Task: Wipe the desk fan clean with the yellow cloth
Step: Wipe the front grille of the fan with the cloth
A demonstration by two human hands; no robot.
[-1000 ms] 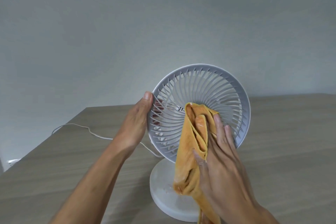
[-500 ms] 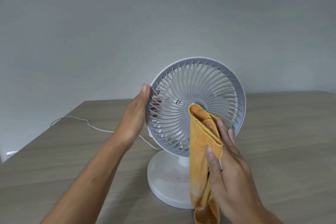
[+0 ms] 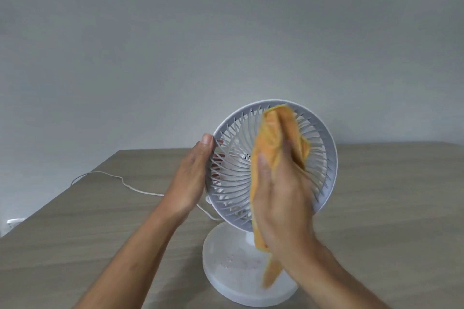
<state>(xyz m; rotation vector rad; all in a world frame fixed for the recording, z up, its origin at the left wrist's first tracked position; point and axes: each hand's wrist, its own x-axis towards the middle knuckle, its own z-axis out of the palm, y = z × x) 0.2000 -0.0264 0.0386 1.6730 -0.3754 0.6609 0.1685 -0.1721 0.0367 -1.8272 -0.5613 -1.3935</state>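
Observation:
A white desk fan (image 3: 321,148) with a round slatted grille stands on its round base (image 3: 226,266) on the wooden table. My left hand (image 3: 190,173) grips the grille's left rim, thumb in front and fingers behind the slats. My right hand (image 3: 283,190) presses the yellow cloth (image 3: 270,138) flat against the front of the grille. The cloth reaches up to the grille's top rim and its loose end hangs down over the base. The grille's hub is hidden behind the cloth and my hand.
The fan's white cord (image 3: 113,178) trails left across the wooden table (image 3: 401,208) toward its left edge. A plain grey wall (image 3: 226,32) rises behind the table. A white socket (image 3: 12,222) shows at the far left, below the table edge.
My right hand has slid the cloth from the grille's hub and lower half up to the top rim. My left hand keeps its hold on the left rim.

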